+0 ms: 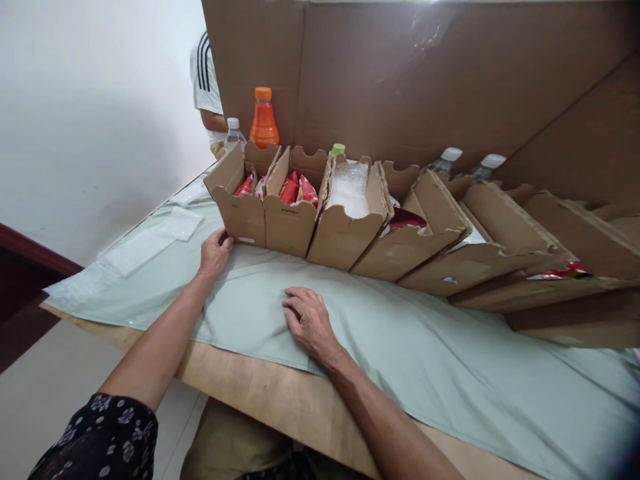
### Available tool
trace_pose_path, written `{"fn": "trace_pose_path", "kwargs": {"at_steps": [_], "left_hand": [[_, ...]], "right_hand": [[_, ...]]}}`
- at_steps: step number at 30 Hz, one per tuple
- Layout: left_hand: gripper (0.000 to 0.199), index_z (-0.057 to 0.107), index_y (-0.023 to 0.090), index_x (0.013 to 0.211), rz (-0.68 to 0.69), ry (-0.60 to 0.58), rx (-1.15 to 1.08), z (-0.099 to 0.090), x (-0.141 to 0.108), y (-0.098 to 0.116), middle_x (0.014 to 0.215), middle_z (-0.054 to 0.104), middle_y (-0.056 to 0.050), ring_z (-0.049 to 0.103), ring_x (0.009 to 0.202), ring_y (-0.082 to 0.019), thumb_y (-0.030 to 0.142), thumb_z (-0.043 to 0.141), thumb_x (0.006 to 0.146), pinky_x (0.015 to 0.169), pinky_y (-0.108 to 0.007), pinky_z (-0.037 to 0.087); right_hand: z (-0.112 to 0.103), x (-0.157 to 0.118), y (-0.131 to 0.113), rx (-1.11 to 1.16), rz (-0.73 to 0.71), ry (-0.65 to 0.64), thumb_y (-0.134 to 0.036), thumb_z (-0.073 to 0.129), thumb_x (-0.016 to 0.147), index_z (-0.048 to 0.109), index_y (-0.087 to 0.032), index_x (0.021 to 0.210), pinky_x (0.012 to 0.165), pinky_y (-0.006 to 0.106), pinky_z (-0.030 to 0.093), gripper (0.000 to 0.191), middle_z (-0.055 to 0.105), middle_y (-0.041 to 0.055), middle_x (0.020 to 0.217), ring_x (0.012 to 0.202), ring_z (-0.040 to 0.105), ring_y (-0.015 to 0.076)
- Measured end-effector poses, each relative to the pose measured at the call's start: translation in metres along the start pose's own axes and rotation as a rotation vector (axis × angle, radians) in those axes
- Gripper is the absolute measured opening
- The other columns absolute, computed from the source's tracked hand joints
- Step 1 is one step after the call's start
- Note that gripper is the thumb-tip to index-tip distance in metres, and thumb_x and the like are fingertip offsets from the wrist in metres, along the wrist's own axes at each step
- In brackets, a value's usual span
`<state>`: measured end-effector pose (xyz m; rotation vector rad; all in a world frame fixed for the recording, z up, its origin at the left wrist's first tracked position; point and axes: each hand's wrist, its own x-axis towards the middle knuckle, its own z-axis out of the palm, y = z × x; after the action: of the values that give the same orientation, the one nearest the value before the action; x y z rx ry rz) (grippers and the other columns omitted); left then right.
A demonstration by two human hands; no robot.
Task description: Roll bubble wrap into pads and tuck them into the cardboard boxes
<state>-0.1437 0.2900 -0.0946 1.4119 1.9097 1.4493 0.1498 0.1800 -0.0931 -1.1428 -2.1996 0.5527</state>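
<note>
A row of several cardboard boxes with open tops stands on the table. My left hand (215, 253) is at the lower front corner of the leftmost cardboard box (240, 220), fingers curled against it and the thumb by its front face. My right hand (310, 320) rests on the pale green cloth (260, 293), holding nothing, with its fingers loosely bent and the thumb apart. Red packets (293, 190) show inside the two leftmost boxes. Bubble wrap (350, 187) fills the third one. A dark red packet (407, 219) lies in the fourth.
Behind the boxes stand an orange bottle (263, 123), a clear bottle (234, 135) and other capped bottles. A large cardboard panel (400, 80) rises at the back. Clear plastic wrap (145, 250) lies at the left. Beyond the panel's edge a person's white sleeve (207, 73) shows.
</note>
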Motion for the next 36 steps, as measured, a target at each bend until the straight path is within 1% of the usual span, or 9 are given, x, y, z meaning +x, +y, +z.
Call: {"fn": "trace_pose_path", "kwargs": {"at_steps": [7,13,16,19,22,27,32,34,36], "left_hand": [[0.053,0.061,0.012,0.131,-0.08,0.044,0.077,-0.003,-0.007,0.013,0.116,0.072,-0.013,0.069,0.104,-0.026,0.027,0.062,0.08,0.1,-0.042,0.054],[0.077,0.04,0.014,0.147,-0.039,-0.044,0.14,-0.01,-0.062,0.018,0.138,0.059,-0.02,0.058,0.129,-0.045,0.039,0.064,0.08,0.111,-0.065,0.044],[0.069,0.054,0.013,0.135,0.055,-0.152,0.191,-0.013,-0.096,0.018,0.131,0.063,-0.022,0.052,0.135,-0.051,0.04,0.067,0.072,0.119,-0.069,0.033],[0.047,0.066,0.018,0.117,0.229,-0.257,0.273,-0.01,-0.127,0.02,0.13,0.065,-0.021,0.051,0.137,-0.048,0.043,0.06,0.078,0.122,-0.067,0.03],[0.04,0.069,0.021,0.113,0.37,-0.298,0.358,-0.007,-0.148,0.022,0.135,0.065,-0.02,0.053,0.136,-0.045,0.045,0.051,0.087,0.12,-0.064,0.034],[0.039,0.074,0.022,0.107,0.353,-0.351,0.308,-0.009,-0.164,0.026,0.132,0.068,-0.018,0.057,0.132,-0.043,0.047,0.054,0.084,0.117,-0.06,0.04],[0.036,0.077,0.026,0.11,0.277,-0.43,0.11,0.006,-0.173,0.071,0.139,0.066,-0.013,0.058,0.133,-0.039,0.047,0.064,0.083,0.092,-0.048,0.057],[0.033,0.078,0.027,0.108,0.218,-0.486,-0.062,0.026,-0.176,0.101,0.141,0.066,-0.011,0.058,0.133,-0.038,0.045,0.07,0.081,0.087,-0.043,0.058],[0.03,0.079,0.024,0.103,0.064,-0.584,-0.323,0.055,-0.177,0.127,0.129,0.072,-0.011,0.063,0.125,-0.034,0.04,0.078,0.077,0.096,-0.043,0.056]], "right_hand": [[0.002,0.001,-0.009,-0.004,0.057,-0.035,-0.012,0.064,0.09,0.078,-0.019,0.099,0.104,0.044,0.046,0.017,0.075,0.0109,0.127,0.123,0.064,0.0263],[-0.03,-0.01,-0.005,-0.05,0.162,0.02,-0.017,0.07,0.089,0.076,-0.025,0.111,0.108,0.037,0.047,0.024,0.075,0.003,0.131,0.124,0.065,0.0184],[-0.06,-0.022,0.011,-0.094,0.236,0.094,-0.019,0.061,0.096,0.073,-0.024,0.122,0.114,0.039,0.045,0.029,0.07,0.0051,0.139,0.133,0.06,0.0181],[-0.08,-0.038,0.031,-0.146,0.294,0.1,-0.022,0.059,0.098,0.068,-0.021,0.133,0.115,0.049,0.043,0.037,0.063,0.0118,0.148,0.14,0.055,0.0249],[-0.081,-0.055,0.04,-0.192,0.28,0.021,-0.027,0.066,0.094,0.067,-0.02,0.136,0.116,0.055,0.041,0.043,0.058,0.0169,0.153,0.143,0.052,0.0307],[-0.064,-0.08,0.02,-0.25,0.178,-0.073,-0.039,0.07,0.095,0.063,-0.018,0.143,0.125,0.055,0.03,0.053,0.052,0.018,0.159,0.152,0.042,0.0326],[-0.05,-0.097,-0.005,-0.334,-0.017,-0.138,-0.046,0.064,0.098,0.059,-0.017,0.145,0.123,0.055,0.033,0.055,0.052,0.0169,0.159,0.15,0.044,0.0329],[-0.045,-0.104,-0.012,-0.348,-0.09,-0.129,-0.044,0.062,0.1,0.058,-0.017,0.145,0.121,0.054,0.036,0.053,0.054,0.0158,0.158,0.149,0.045,0.0318],[-0.042,-0.11,-0.018,-0.354,-0.14,-0.113,-0.043,0.059,0.101,0.058,-0.017,0.143,0.12,0.051,0.037,0.05,0.056,0.0141,0.156,0.146,0.046,0.0306]]}}
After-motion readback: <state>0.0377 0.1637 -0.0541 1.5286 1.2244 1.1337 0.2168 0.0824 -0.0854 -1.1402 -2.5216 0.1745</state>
